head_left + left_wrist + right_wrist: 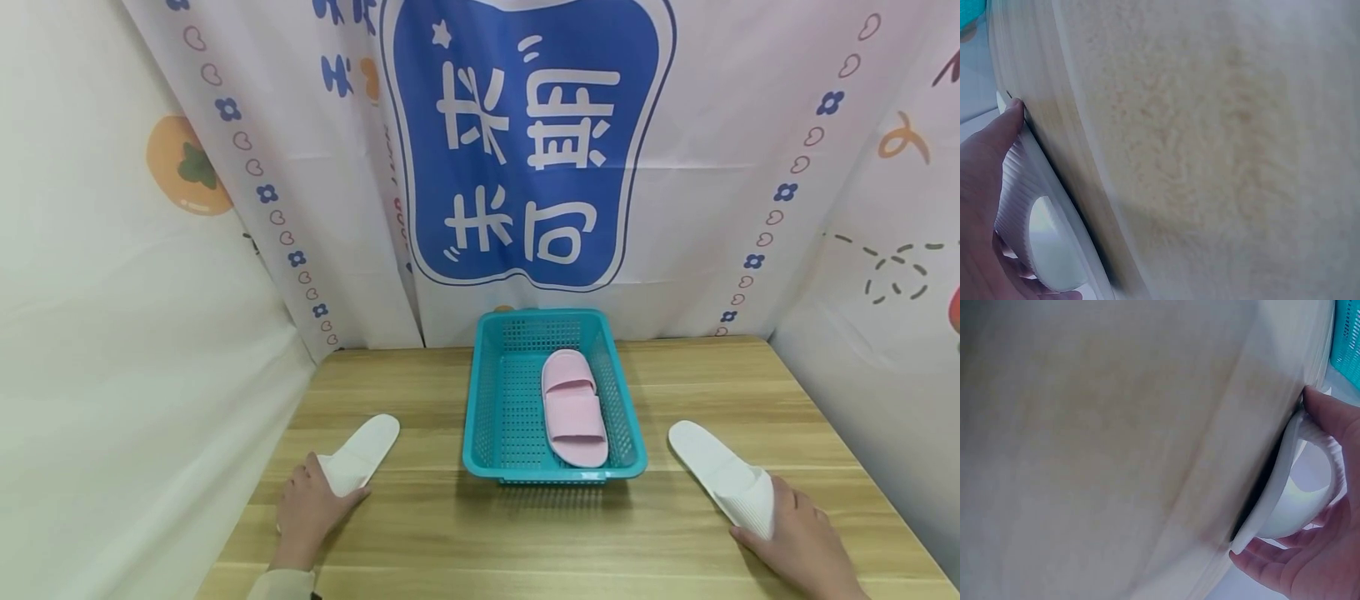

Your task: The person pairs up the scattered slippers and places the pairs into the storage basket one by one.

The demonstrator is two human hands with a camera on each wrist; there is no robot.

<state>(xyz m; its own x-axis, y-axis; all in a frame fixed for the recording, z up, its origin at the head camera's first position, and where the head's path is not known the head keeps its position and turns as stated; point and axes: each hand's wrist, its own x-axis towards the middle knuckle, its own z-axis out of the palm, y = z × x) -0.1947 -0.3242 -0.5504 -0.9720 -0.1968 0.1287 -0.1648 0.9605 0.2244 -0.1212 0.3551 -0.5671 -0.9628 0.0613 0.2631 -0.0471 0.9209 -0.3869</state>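
Observation:
My left hand point(309, 504) grips a white slipper point(367, 450) on the left part of the table, thumb along one edge and fingers along the other. In the left wrist view its ribbed strap point(1019, 178) shows under the palm, the thumb near one end of the sole. On the right, my right hand point(806, 537) holds another white slipper point(712, 458) the same way. The right wrist view shows this slipper point(1285, 500) edge-on, its sole close to the tabletop, thumb and fingers spread across it. Palms and fingers hide part of both slippers.
Between the hands, at the back of the wooden table point(420, 533), stands a turquoise perforated basket point(480, 400). Pink slipper footwear point(576, 417) with ribbed straps lies along its right side. Printed white curtains point(720, 183) hang behind and beside the table.

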